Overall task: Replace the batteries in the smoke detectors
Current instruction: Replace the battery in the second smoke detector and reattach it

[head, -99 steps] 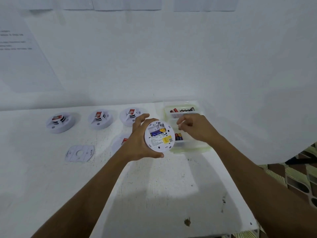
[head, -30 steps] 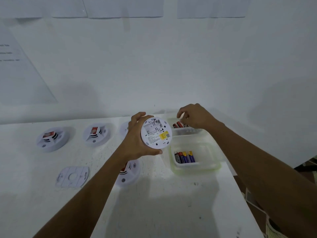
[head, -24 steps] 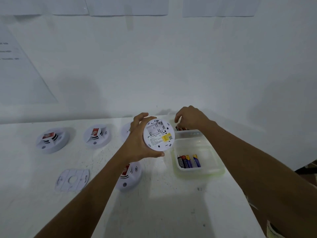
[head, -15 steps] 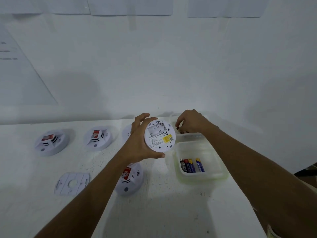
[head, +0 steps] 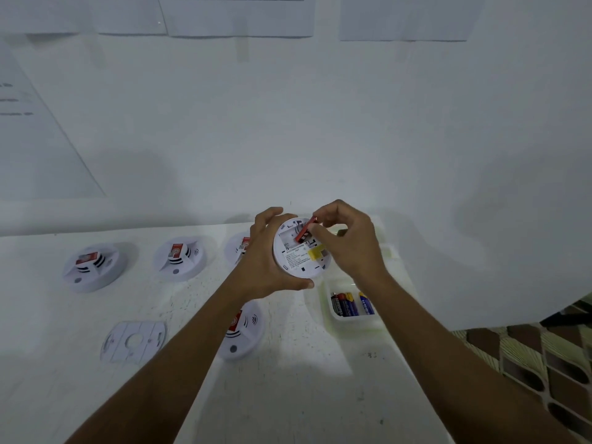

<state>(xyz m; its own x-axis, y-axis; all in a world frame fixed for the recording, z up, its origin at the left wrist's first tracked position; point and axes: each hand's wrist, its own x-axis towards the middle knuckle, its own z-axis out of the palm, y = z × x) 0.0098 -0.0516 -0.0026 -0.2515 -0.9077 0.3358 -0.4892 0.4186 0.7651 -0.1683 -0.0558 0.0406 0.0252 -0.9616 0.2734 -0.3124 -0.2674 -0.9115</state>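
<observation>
Left hand wrapped round the rim of the smoke detector, fingers over the far edge, thumb under the near one, back face turned up; that's the brace, held in the air. Right hand comes in from the right of it, thumb and fingertips pinched tight on a red battery. The battery is tilted, lower end dipping into the open bay near the top of the back, upper end poking up and out.

To do this well, I'd say: seat the low end against its contact first, then roll the high end down flat; the left hand must hold firm against that push. Polarity marks are too small to read from here, so check them before pressing.

Around the grip: the table lies beneath. A clear tub sits just below and right of the grip, partly under the right wrist, spare batteries side by side in it. Four other detectors are down on the table: one straight below under the left forearm, one tucked behind the left hand, two more well out to the left. A mounting plate lies flat down-left.

In the way? Only the pinching fingers themselves, crowding the bay; the yellow label sits just under them.
</observation>
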